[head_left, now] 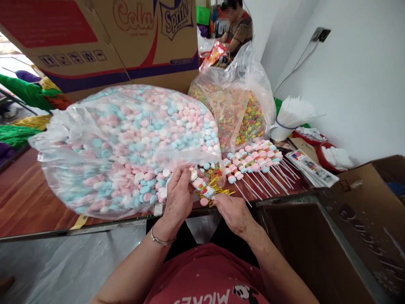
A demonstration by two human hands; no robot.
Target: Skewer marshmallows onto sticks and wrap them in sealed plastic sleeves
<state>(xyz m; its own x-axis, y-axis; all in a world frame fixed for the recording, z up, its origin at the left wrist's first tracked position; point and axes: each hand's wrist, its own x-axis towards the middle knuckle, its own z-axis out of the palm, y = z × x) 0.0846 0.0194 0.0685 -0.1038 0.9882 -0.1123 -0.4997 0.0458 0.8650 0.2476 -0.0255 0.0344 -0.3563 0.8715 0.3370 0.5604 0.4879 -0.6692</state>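
Observation:
Between my two hands is a candy skewer (pixel 202 187) of pink, white, blue and coloured pieces, in what looks like a clear wrapper. My left hand (pixel 179 192) grips its upper end, fingers closed. My right hand (pixel 236 213) pinches its lower end near the edge of the table. Yellow twist ties (pixel 223 191) lie just behind, partly covered by the skewer and my fingers. To the left, the big clear bag of pink, blue and white candies (pixel 126 143) lies with its mouth toward me. A pile of finished-looking candy skewers (pixel 256 158) with white sticks rests to the right.
Behind stands a clear bag of coloured ring cereal (pixel 240 114), beside a large cardboard box (pixel 126 63). White sticks fill a cup (pixel 280 131) at right, near printed cards (pixel 311 169). Open cartons (pixel 363 211) sit on the lower right. Another person (pixel 240 31) sits farther back.

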